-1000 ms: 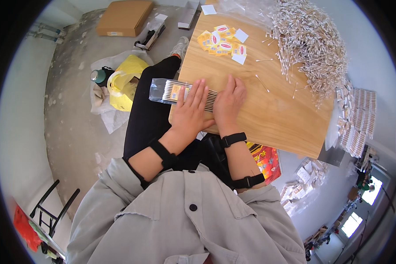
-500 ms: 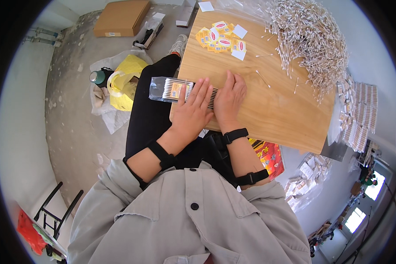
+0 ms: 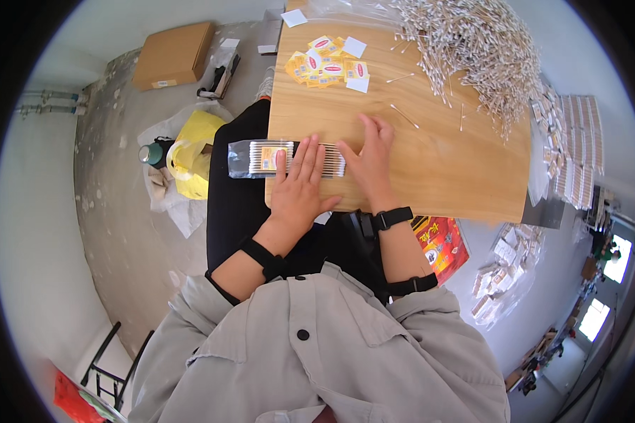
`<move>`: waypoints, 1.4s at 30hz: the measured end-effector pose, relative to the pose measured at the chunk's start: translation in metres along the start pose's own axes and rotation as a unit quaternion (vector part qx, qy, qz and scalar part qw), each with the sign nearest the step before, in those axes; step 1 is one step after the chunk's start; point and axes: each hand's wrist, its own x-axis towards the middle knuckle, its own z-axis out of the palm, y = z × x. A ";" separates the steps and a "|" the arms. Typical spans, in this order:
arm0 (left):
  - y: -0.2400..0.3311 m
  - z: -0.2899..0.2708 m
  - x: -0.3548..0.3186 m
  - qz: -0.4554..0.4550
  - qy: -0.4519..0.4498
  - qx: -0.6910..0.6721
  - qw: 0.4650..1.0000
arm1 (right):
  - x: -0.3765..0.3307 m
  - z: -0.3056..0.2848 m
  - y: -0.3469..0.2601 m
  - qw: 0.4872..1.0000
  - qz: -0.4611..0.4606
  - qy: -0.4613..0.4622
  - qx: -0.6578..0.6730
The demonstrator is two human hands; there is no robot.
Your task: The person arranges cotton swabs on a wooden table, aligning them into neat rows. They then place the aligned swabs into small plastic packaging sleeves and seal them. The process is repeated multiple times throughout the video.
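A clear plastic packet of cotton swabs (image 3: 259, 158) with a yellow card label lies across the left edge of the wooden table, its loose bag end hanging past the edge. My left hand (image 3: 296, 194) rests flat over the packet's middle, fingers stretched out and covering part of the swabs. At the packet's right end my right hand (image 3: 369, 166) stands with thumb and fingers apart, the thumb by the white swab tips. Whether the thumb presses on the tips I cannot tell. Nothing is held in either hand.
Yellow and white label cards (image 3: 328, 63) lie beyond the packet. A big heap of loose cotton swabs (image 3: 480, 53) covers the table's far right, with a few strays beside it. Filled packs (image 3: 578, 148) are stacked past the right edge. A yellow bag (image 3: 190, 166) stands on the floor at left.
My right thumb has spread away from its fingers, and white swab tips show at the packet's right end. My left hand stays flat on the packet. The whole view has shifted slightly.
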 end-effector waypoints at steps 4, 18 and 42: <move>0.001 0.001 -0.001 -0.003 0.002 -0.004 1.000 | 0.001 0.001 0.002 1.000 0.011 0.014 0.001; 0.002 0.000 -0.002 0.000 0.000 0.012 1.000 | -0.011 -0.014 -0.014 0.971 0.138 0.094 0.173; -0.085 -0.033 -0.005 -0.193 0.319 -0.196 0.907 | -0.006 0.040 -0.029 0.979 -0.060 0.011 -0.193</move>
